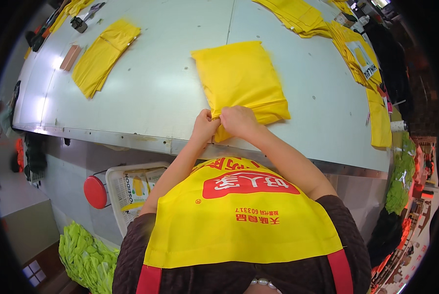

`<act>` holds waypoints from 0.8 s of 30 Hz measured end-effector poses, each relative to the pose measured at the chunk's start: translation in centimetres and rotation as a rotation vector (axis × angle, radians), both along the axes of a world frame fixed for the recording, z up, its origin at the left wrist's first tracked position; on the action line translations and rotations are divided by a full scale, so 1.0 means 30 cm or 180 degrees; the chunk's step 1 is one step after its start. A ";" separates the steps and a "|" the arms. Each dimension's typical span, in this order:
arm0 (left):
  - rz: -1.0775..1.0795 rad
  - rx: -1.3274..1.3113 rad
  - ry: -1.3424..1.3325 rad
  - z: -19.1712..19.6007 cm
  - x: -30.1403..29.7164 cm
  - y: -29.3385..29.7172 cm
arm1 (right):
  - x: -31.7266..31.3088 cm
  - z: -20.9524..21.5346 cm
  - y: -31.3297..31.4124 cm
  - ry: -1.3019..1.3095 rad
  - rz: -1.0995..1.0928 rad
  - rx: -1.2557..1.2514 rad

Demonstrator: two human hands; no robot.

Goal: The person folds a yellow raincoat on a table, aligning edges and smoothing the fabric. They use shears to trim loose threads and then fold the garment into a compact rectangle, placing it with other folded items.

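Observation:
A folded yellow fabric bag (241,78) lies on the grey table (160,88) straight ahead of me. My left hand (204,125) and my right hand (238,120) are side by side at its near edge, both pinching the fabric close to the table's front edge. I wear a yellow apron (239,215) with red print and red straps.
A second folded yellow piece (104,55) lies at the left, with a brown block (70,57) beside it. Stacks of yellow fabric (356,51) run along the right and far side. Below the table stand a white crate (131,188), a red round stool (95,192) and green fabric (84,257).

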State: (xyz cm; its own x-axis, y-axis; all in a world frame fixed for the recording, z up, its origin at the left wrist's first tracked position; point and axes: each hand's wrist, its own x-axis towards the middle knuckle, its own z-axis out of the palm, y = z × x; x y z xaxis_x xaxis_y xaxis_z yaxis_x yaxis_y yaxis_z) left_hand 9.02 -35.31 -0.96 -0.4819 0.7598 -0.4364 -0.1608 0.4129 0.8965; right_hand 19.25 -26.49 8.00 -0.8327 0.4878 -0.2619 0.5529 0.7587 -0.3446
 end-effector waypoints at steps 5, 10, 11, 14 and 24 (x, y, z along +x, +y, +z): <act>0.0057 0.0666 -0.3045 0.144 -0.038 -0.045 | 0.070 0.011 0.077 0.0724 -0.0246 -0.1085; -0.0166 0.0362 -0.2720 0.040 -0.005 -0.014 | 0.107 0.028 0.055 0.0290 -0.0093 -0.0464; -0.0181 0.0374 -0.2744 0.031 0.002 -0.009 | 0.124 0.031 0.058 0.0249 -0.0114 -0.0473; -0.0135 0.0249 -0.2493 0.051 0.050 0.013 | 0.155 0.109 0.039 0.0001 0.0251 -0.0371; -0.0290 0.0034 -0.2450 0.115 0.193 0.060 | 0.280 0.025 0.058 0.0426 -0.0187 -0.0772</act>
State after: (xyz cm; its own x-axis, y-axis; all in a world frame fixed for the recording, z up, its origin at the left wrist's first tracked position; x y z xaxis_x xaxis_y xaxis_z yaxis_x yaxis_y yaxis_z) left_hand 14.80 -33.52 2.48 0.0187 0.7880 -0.6153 -0.7059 0.4462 0.5501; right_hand 27.64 -24.75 8.75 -0.8399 0.4728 -0.2666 0.5309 0.6132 -0.5850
